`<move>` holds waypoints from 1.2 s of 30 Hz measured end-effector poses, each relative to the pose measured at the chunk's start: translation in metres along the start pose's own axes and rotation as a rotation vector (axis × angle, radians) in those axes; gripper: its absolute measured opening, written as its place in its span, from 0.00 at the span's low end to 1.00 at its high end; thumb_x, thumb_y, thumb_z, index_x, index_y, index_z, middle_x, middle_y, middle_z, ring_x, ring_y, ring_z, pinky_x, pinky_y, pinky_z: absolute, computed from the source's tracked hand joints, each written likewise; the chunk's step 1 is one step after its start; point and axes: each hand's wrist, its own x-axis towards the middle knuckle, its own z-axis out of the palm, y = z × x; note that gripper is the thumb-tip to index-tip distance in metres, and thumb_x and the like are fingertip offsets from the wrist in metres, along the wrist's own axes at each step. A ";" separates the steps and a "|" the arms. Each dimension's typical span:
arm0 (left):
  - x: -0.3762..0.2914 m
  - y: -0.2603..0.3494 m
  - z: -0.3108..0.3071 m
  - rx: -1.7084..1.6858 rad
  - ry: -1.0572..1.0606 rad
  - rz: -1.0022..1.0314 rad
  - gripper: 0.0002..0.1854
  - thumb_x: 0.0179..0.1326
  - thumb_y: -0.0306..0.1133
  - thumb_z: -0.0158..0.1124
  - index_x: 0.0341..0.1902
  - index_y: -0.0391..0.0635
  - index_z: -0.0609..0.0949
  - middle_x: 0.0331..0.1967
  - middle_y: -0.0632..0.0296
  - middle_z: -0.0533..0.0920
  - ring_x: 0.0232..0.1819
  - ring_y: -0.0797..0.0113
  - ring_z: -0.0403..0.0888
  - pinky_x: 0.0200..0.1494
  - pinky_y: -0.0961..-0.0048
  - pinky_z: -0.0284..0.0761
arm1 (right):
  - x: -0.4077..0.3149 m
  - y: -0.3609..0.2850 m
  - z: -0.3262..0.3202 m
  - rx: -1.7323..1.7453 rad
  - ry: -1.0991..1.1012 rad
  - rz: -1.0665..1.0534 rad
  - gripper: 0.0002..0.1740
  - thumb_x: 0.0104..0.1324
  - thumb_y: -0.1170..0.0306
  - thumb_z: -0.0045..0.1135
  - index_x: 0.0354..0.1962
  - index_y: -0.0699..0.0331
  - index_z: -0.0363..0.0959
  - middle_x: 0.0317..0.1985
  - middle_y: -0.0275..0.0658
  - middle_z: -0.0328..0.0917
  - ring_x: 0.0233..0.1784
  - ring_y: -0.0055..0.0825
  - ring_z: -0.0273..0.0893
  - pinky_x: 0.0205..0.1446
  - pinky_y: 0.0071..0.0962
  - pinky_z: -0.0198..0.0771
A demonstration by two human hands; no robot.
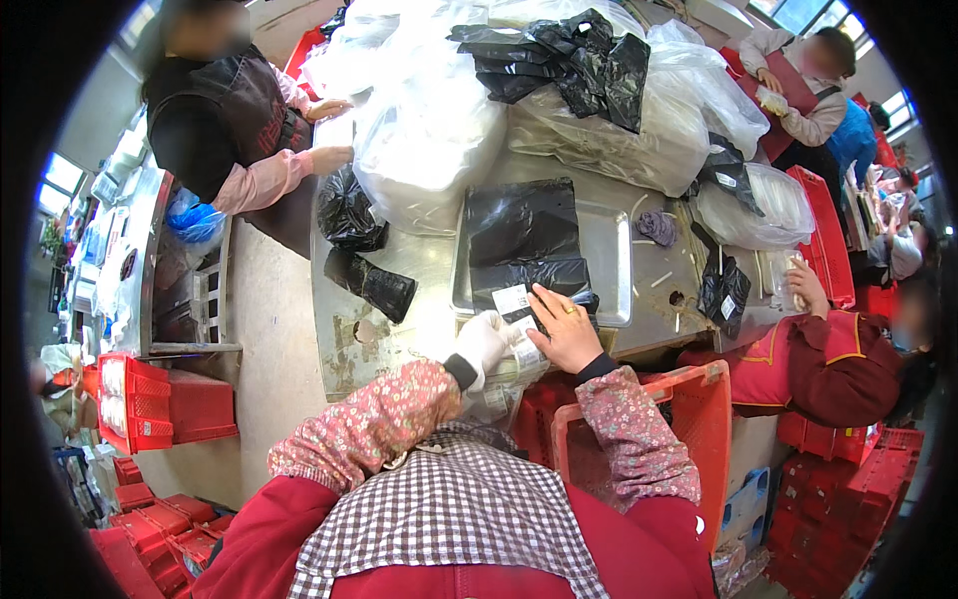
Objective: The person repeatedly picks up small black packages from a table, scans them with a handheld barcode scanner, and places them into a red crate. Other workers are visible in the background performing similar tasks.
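My left hand (480,346), in a white glove, has its fingers curled at the edge of a strip of white labels (522,334); the fingertips are partly hidden. My right hand (565,329) is bare, with a ring on one finger. Its fingers are spread, and its fingertips touch the edges of the labels over the black plastic bags (524,221). Another white label (510,299) lies on the near part of the bags. The bags rest in a shallow metal tray (618,258). Clear plastic with printed labels (498,398) hangs below my left hand.
Clear bags of pale contents (430,142) and black bags (561,64) are heaped at the back. A black roll (372,284) lies left, a crumpled cloth (656,227) right. A red crate (711,419) stands near my right arm. Co-workers stand around the metal table (419,258).
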 end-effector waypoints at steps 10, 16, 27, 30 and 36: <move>-0.049 -0.011 -0.041 0.392 -0.595 0.335 0.13 0.65 0.43 0.67 0.45 0.48 0.85 0.34 0.64 0.86 0.37 0.71 0.83 0.43 0.70 0.79 | 0.035 0.026 -0.004 0.250 0.132 0.009 0.10 0.61 0.66 0.63 0.33 0.65 0.81 0.33 0.41 0.80 0.39 0.44 0.78 0.44 0.39 0.73; 0.013 0.021 -0.049 0.079 -0.374 0.266 0.14 0.63 0.44 0.70 0.39 0.45 0.86 0.25 0.68 0.84 0.25 0.79 0.77 0.29 0.75 0.75 | 0.089 0.039 -0.051 0.262 0.176 0.301 0.09 0.65 0.67 0.57 0.35 0.62 0.81 0.36 0.45 0.79 0.41 0.48 0.78 0.45 0.44 0.73; 0.063 -0.020 -0.037 0.221 0.024 0.234 0.19 0.60 0.43 0.73 0.36 0.37 0.80 0.26 0.60 0.82 0.26 0.72 0.79 0.32 0.71 0.76 | 0.012 -0.012 0.014 0.180 0.030 -0.153 0.27 0.66 0.64 0.56 0.61 0.65 0.69 0.63 0.43 0.71 0.69 0.39 0.66 0.71 0.39 0.60; 0.040 -0.024 -0.056 0.115 -0.133 0.067 0.26 0.59 0.49 0.72 0.47 0.36 0.79 0.33 0.56 0.85 0.35 0.63 0.83 0.38 0.68 0.78 | 0.006 -0.008 0.020 0.211 0.068 -0.120 0.27 0.66 0.64 0.57 0.61 0.66 0.70 0.64 0.43 0.71 0.69 0.39 0.65 0.72 0.38 0.59; 0.038 0.009 -0.049 0.520 -0.186 0.138 0.31 0.54 0.60 0.70 0.36 0.37 0.84 0.27 0.59 0.84 0.28 0.68 0.81 0.34 0.69 0.76 | 0.007 -0.012 0.019 0.184 0.047 -0.129 0.27 0.67 0.65 0.55 0.62 0.68 0.68 0.65 0.45 0.69 0.70 0.41 0.64 0.72 0.39 0.58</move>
